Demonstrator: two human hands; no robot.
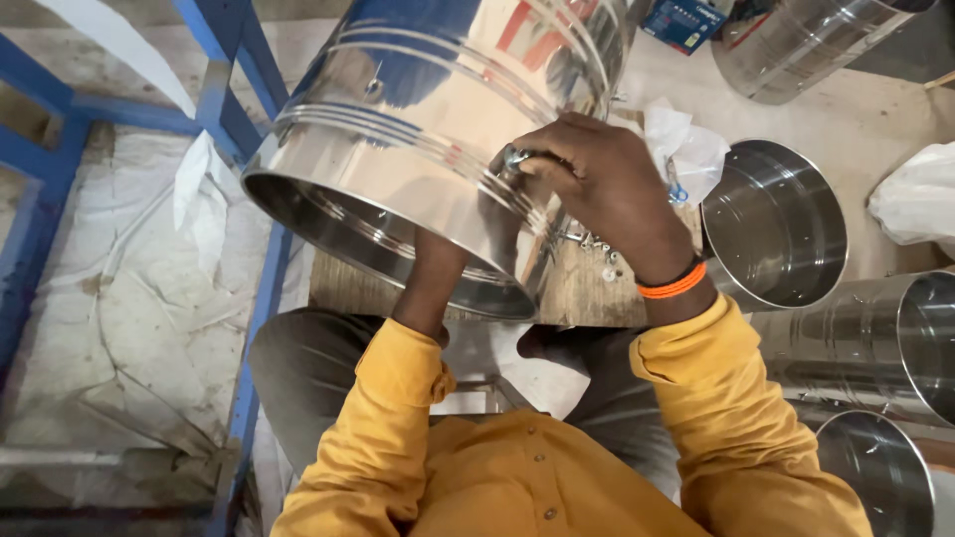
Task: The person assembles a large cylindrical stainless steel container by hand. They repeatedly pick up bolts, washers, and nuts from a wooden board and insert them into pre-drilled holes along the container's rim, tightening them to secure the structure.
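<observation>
A large shiny steel drum (418,129) lies tilted on a small wooden board (587,288), its open end toward me. My right hand (597,184) rests on the drum's outer wall, fingers closed on a small metal fitting (514,157). My left forearm (430,283) reaches up into the drum's open mouth; the hand itself is hidden inside. Small screws and washers (597,254) lie on the board under my right hand. An orange band (672,285) circles my right wrist.
Several open steel drums (776,224) lie at the right, another (806,40) at the top right. A blue metal frame (249,239) runs along the left beside crumpled white sheeting (129,298). A clear plastic bag (686,149) and a blue box (684,22) sit behind the board.
</observation>
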